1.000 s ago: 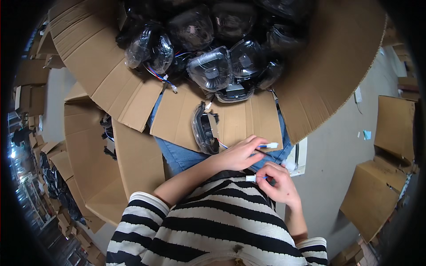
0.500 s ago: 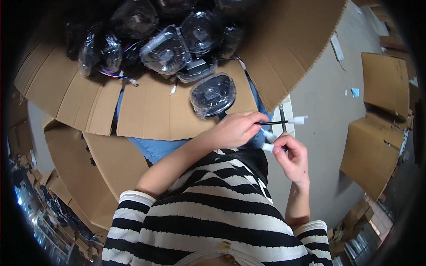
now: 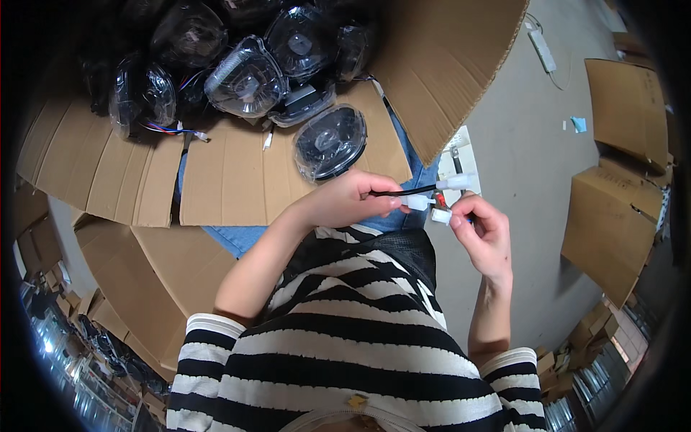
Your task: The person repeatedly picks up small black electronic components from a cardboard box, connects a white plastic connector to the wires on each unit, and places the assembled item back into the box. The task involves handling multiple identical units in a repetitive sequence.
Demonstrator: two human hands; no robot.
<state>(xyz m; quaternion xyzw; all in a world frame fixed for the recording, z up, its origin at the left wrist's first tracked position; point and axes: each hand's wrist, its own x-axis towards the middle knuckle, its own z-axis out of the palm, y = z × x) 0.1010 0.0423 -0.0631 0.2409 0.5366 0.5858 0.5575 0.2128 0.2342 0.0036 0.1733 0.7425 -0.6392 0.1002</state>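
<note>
A: Item 1, hands. Status?

B: Left hand pinched shut on a black cable, which ends in white plugs just past the fingertips. Right hand closed on another small white plug, red wire bits showing beside it. Both held in the air over the lap, plugs nearly touching.

A: Risks?

B: Judgement only: plugs are small, the grip is fingertips only, so one could slip and drop to the grey floor. Forcing them together misaligned might bend a pin. Cable end hangs free and may snag.

A: Item 2, containers?

B: Big cardboard box in front, flaps open. Contents: approx. half a dozen round lamps w/ clear lenses, black housings, coloured wires trailing. One lamp sits out on the front flap, apart from the pile.

A: Others?

B: Flat cardboard sheets to the left. More boxes at right, well apart; contents not visible, prob. closed but hard to tell at the rim.
</note>
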